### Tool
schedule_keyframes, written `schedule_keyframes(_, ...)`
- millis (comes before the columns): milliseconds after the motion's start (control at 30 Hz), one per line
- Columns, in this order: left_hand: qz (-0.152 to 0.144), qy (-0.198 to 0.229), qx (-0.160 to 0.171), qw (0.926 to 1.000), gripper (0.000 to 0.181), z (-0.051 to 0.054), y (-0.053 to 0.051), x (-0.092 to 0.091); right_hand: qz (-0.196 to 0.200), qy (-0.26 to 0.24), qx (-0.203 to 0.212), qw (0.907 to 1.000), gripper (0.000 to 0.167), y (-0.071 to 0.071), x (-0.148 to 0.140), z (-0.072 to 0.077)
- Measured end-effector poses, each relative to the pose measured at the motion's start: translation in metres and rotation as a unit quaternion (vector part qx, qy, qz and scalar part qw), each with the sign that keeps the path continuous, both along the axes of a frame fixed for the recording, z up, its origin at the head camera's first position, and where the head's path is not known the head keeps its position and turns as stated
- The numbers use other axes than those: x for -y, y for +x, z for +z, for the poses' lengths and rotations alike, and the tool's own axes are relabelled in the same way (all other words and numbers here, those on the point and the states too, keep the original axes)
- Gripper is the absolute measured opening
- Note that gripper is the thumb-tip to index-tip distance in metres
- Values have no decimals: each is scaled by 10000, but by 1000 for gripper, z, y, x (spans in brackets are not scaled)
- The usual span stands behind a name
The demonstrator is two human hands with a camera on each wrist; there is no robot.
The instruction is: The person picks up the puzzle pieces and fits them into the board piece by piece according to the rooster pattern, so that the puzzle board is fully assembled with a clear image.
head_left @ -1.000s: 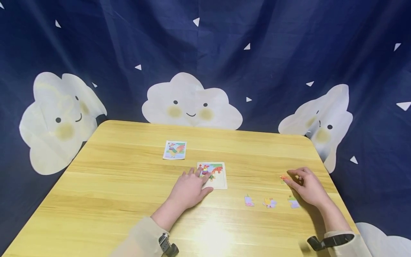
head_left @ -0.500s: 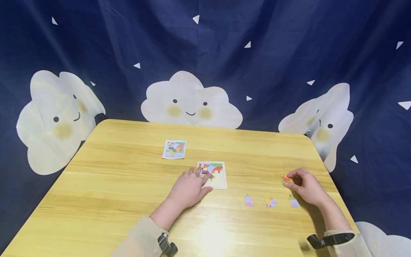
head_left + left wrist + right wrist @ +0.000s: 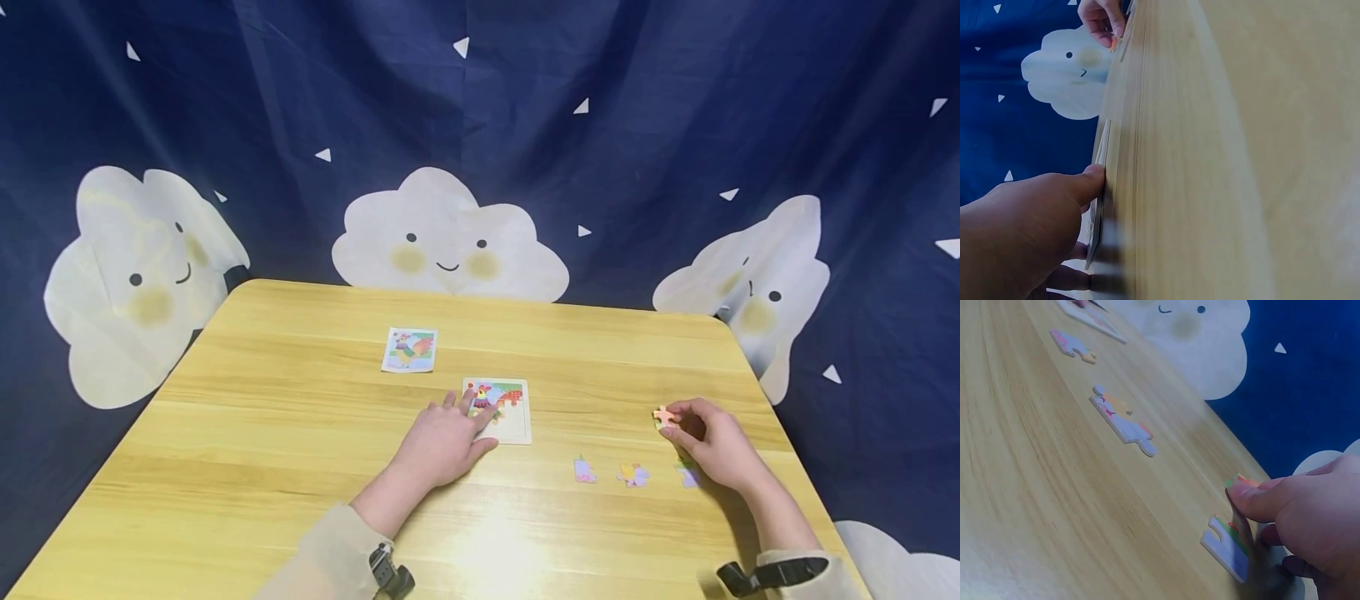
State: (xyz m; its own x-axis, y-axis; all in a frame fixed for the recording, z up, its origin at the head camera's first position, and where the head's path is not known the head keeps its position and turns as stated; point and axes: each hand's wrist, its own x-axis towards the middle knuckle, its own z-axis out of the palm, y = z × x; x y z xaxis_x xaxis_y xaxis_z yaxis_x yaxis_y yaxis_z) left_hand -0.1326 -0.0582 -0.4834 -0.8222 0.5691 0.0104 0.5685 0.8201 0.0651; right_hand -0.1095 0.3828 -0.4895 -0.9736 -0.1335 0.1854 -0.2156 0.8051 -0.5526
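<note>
Thumb and forefinger nearly together, the right hand (image 3: 716,442) is pinching an orange puzzle piece (image 3: 664,417) by its edge near the table's (image 3: 225,417) right side; more of the piece is showing than a second ago. That hand is now partly covering the green-and-lilac piece (image 3: 687,476). The yellow-and-lilac piece (image 3: 633,475) and the pale lilac piece (image 3: 584,470) are lying unmoved. The left hand (image 3: 442,443), fingers spread, is still resting on the rooster board (image 3: 517,429); a picture card (image 3: 409,350) is lying beyond.
</note>
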Motion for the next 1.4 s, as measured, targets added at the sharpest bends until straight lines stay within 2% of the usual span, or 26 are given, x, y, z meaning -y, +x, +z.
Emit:
schedule_keyframes(200, -85, -116, -104, 9998, 57, 0, 0, 0, 144, -43, -278, 9995, 28, 1, 0, -6)
schedule_keyframes(400, -53, -85, 5, 9999, 60, 1, -3, 0, 256, -56, -644, 9976, 26, 4, 3, -12)
schedule_keyframes(567, -16, 22, -5, 10000, 61, 0, -6, -1, 427, -113, -809, 9957, 26, 4, 15, -9)
schedule_keyframes(733, -28, 3, -95, 10000, 61, -1, -6, 0, 764, -191, -946, 9924, 27, -2, 37, -1)
schedule_keyframes(867, -53, -30, -109, 9999, 61, -1, -6, 0, 1099, -314, -863, 9897, 29, -7, 62, 6)
schedule_keyframes(1033, -40, -35, -110, 9999, 61, 0, -6, 1, 1422, -366, -537, 9877, 30, -13, 99, 11)
schedule_keyframes(1200, -14, -23, -71, 10000, 61, 1, -5, 1, 1541, -130, -301, 9875, 33, -19, 130, 13)
schedule_keyframes(1400, -81, -45, -9, 10000, 61, 1, -5, 0, 1592, -36, -176, 9871, 33, -25, 152, 10)
